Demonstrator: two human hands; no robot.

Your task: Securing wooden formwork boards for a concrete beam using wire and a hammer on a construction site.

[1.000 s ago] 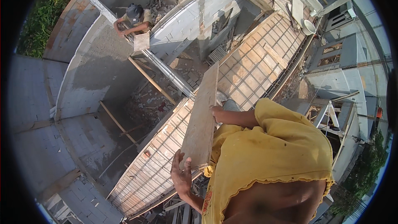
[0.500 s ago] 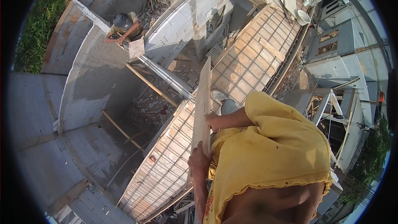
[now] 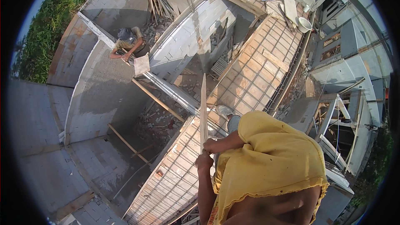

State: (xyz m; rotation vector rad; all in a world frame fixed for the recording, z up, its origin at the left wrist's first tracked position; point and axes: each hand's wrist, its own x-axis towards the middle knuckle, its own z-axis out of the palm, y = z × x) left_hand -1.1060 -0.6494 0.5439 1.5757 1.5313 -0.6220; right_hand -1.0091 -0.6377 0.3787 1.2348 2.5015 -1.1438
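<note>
Yellow cloth w/ frilled hem draped over front, bare forearms, grey shoe.

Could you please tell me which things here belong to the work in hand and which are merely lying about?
In hand:
- long pale wooden board, held on edge
- left hand
- right hand
- steel rebar mesh

Lying about:
- white plastic bucket
- bundle of wooden poles

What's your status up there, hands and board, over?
Both hands on the board: left hand low, right hand above, firm grip. Wooden board edge-on, upright over the rebar mesh. Another worker below, well apart.
</note>
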